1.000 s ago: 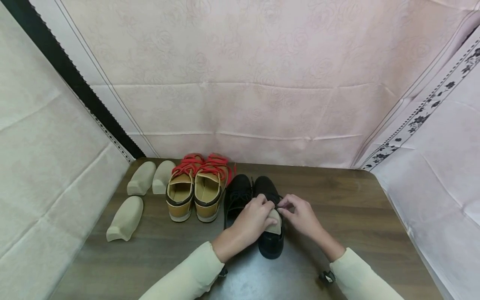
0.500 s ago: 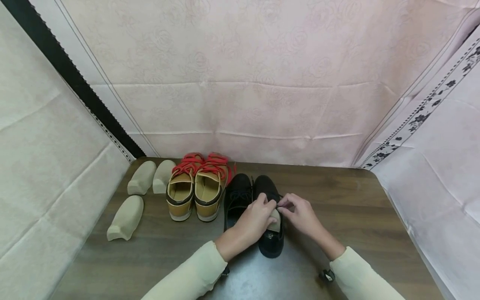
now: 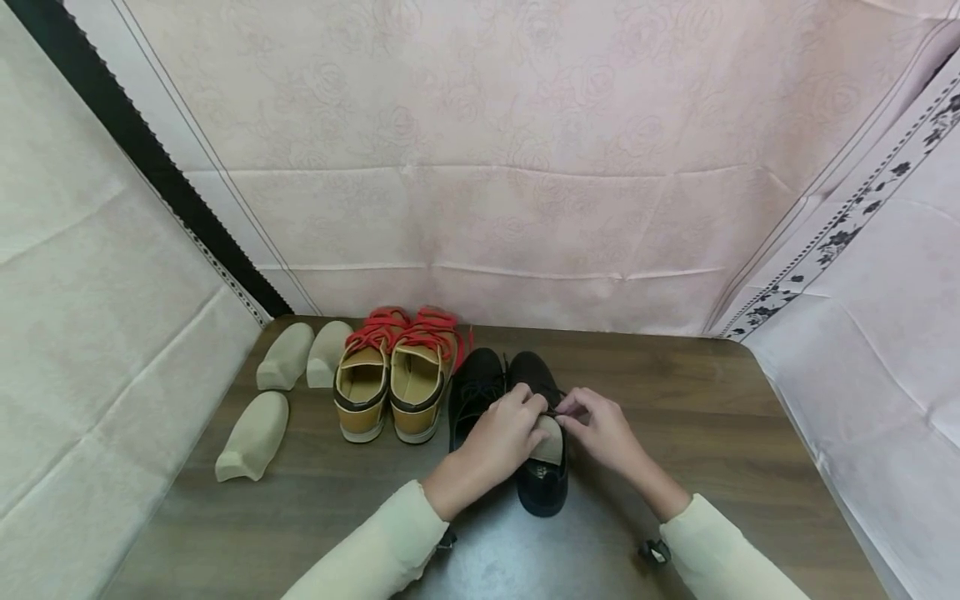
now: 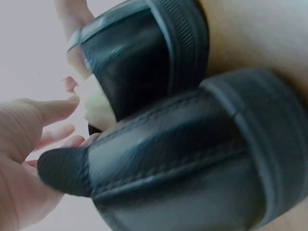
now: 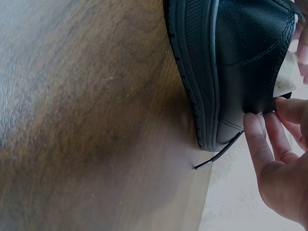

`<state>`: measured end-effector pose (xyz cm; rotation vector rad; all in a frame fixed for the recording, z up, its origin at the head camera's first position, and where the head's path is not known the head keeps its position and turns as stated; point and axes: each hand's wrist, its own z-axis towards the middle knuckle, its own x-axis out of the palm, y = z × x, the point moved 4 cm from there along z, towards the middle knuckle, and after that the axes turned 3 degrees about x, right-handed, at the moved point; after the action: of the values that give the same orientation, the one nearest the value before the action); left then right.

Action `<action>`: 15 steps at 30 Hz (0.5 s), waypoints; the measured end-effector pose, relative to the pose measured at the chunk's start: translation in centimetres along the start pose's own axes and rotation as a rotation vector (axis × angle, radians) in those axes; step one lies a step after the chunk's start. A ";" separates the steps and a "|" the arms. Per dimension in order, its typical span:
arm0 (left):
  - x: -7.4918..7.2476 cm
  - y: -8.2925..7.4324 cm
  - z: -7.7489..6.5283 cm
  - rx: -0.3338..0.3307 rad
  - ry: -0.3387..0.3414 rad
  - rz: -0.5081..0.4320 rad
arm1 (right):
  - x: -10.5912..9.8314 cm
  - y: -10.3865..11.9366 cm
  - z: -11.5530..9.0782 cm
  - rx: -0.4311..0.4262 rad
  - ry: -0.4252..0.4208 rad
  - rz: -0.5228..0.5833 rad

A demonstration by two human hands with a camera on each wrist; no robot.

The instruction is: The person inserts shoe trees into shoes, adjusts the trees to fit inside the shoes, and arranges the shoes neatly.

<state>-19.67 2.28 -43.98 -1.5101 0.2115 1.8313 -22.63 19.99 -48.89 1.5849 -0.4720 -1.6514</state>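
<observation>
In the head view, a pair of black lace-up shoes stands side by side, heels toward me. Inside the right black shoe (image 3: pixel 543 493) sits a cream shoe tree (image 3: pixel 550 443), its heel end showing in the opening. My left hand (image 3: pixel 491 450) reaches over the left black shoe (image 3: pixel 480 373) and grips the right shoe's opening; its fingertips are partly hidden. From the other side, my right hand (image 3: pixel 603 429) pinches that shoe's upper edge between thumb and fingers, clearer in the right wrist view. A loose black lace (image 5: pixel 219 156) hangs beside the sole there.
Tan shoes (image 3: pixel 362 396) with red laces stand left of the black pair. Farther left lie three cream shoe trees, one of them nearer (image 3: pixel 252 437). Everything rests on a brown wooden table (image 3: pixel 675 400), with cloth-covered walls (image 3: pixel 480 217) at the back and sides.
My left hand shifts slightly at the shoe opening, and a bit more of the shoe tree shows. The right hand keeps its pinch, and the shoes stay in place.
</observation>
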 end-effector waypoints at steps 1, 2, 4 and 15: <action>-0.2 0.1 0.1 0.000 0.001 0.023 | 0.0 0.0 0.0 0.000 -0.001 0.000; -0.2 0.1 0.2 -0.002 0.004 0.042 | 0.0 0.0 0.0 -0.002 -0.002 0.000; -0.2 0.3 0.5 0.002 0.015 0.081 | 0.0 0.0 0.0 -0.004 -0.005 0.000; 0.6 1.0 1.1 0.036 0.045 0.091 | -0.1 -0.1 0.0 0.029 0.012 0.001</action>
<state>-21.13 2.44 -44.56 -1.5402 0.3382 1.8561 -22.66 20.08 -48.92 1.6138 -0.4925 -1.6403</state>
